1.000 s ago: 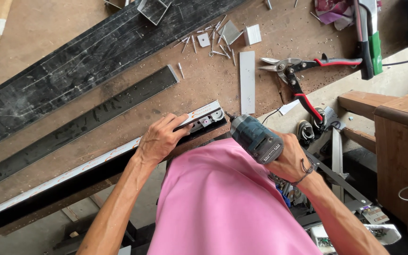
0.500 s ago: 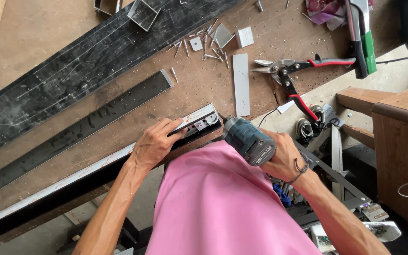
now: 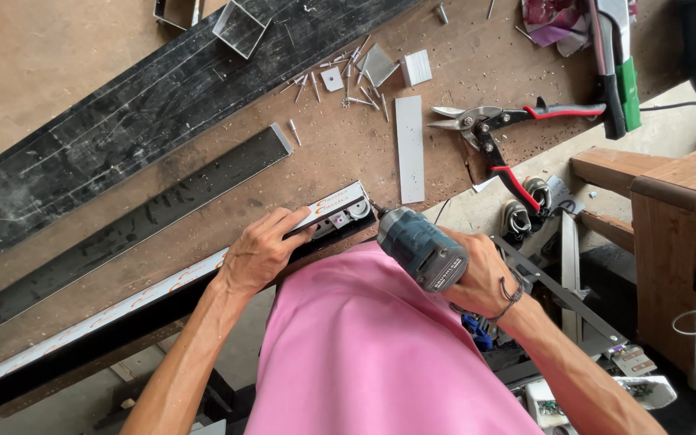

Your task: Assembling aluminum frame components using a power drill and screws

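My left hand (image 3: 261,250) presses down on a long aluminium profile (image 3: 122,310) that lies along the near edge of the brown workbench (image 3: 340,161), close to the profile's end fitting (image 3: 346,211). My right hand (image 3: 481,274) grips a dark teal cordless drill (image 3: 419,246), its nose pointing at that end of the profile. My pink shirt hides the bench edge below the hands.
Two long black profiles (image 3: 122,113) lie diagonally across the bench. Loose rivets and small metal offcuts (image 3: 356,72) are scattered near a grey flat strip (image 3: 410,149). Red-handled tin snips (image 3: 497,133) lie to the right. A wooden stand (image 3: 670,217) is at the right edge.
The view has shifted slightly; both hands and the drill sit a little further left and up in the picture. The drill nose stays at the profile's end.
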